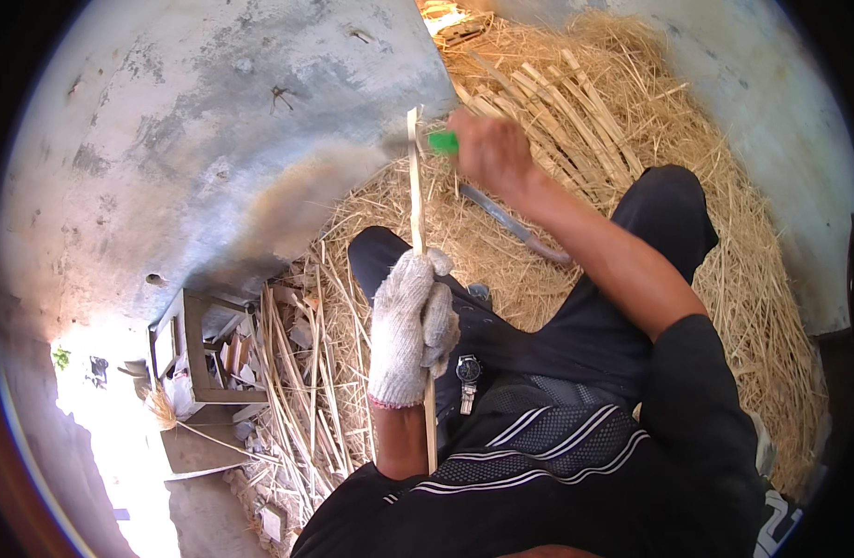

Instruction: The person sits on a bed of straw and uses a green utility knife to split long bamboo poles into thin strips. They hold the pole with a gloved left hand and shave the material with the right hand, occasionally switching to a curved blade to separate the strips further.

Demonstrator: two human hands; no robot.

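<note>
My left hand (pixel 410 321) wears a white knitted glove and is closed round a long pale split-bamboo strip (pixel 416 200). The strip stands nearly upright in the picture, its lower end passing below the glove toward my black shirt. My bare right hand (pixel 490 153) grips a green-handled tool (pixel 443 142) beside the strip's upper end. A thin greyish part, perhaps its blade, reaches toward the strip, but blur hides its shape. Whether it touches the strip I cannot tell.
Shavings (pixel 753 279) cover the floor around my legs. Several split-bamboo strips (pixel 576 116) lie at the far right. A grey curved tool (pixel 501 216) lies under my right forearm. A wooden frame (pixel 196 349) with scraps stands left, near a wall (pixel 204 121). A watch (pixel 467 370) shows at my lap.
</note>
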